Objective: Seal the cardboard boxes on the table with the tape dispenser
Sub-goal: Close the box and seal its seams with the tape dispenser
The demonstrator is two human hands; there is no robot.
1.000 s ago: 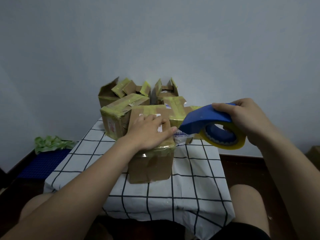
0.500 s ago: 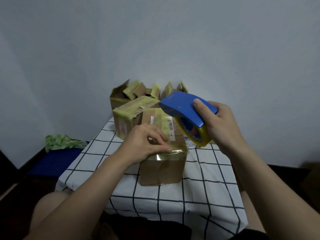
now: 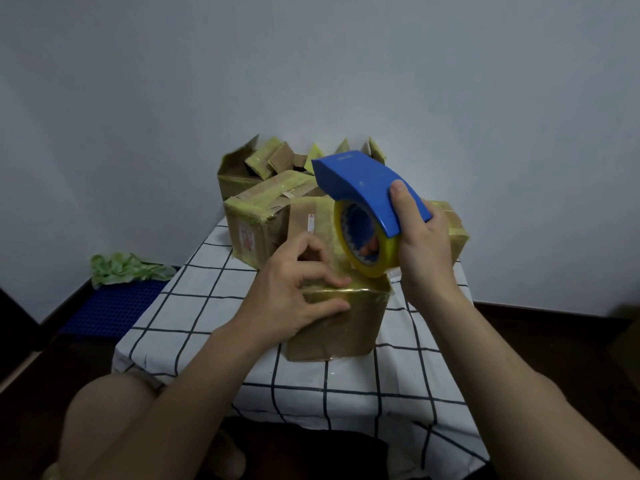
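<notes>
On the check-clothed table (image 3: 194,306) the rear brown cardboard boxes (image 3: 242,171) gape unsealed, while the near tape-streaked cardboard box (image 3: 339,327), its top edge pinched by the left hand (image 3: 298,296), meets the blue tape dispenser (image 3: 367,188) gripped in the right hand (image 3: 426,247).

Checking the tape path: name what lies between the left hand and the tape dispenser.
Head view: just the taped top of the box separates left hand from tape dispenser.
</notes>
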